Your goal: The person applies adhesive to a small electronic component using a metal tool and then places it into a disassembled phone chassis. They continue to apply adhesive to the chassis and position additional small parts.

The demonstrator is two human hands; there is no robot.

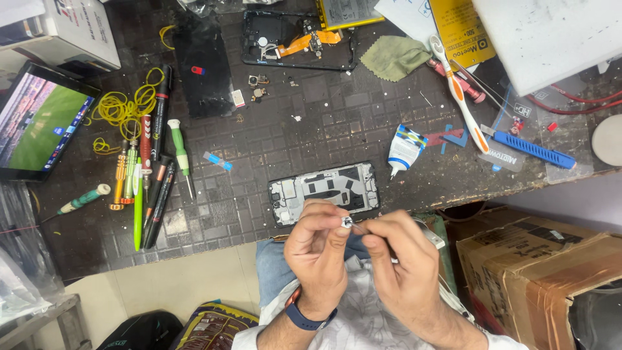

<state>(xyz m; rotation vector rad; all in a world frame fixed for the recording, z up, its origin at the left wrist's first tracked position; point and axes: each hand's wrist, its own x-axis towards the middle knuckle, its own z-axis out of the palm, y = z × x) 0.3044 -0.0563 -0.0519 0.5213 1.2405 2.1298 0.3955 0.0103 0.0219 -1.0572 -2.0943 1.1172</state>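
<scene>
Just below the near edge of the workbench (311,129), over the person's lap, both hands meet around a small silver part (346,222). The left hand (317,253) pinches this part between thumb and forefinger tips, so it sits at the very top of that hand, peeking out from the fingertips. The right hand (405,266) is curled closed around a thin metal tool (427,234), tweezers by the look of it, whose tip touches the part from the right. Right behind the hands on the bench lies an opened phone frame (324,191), face up. A small glue tube (403,150) lies to its right, and a row of screwdrivers (146,175) rests well off to the left. A toothbrush (457,91) lies farther back on the right.
</scene>
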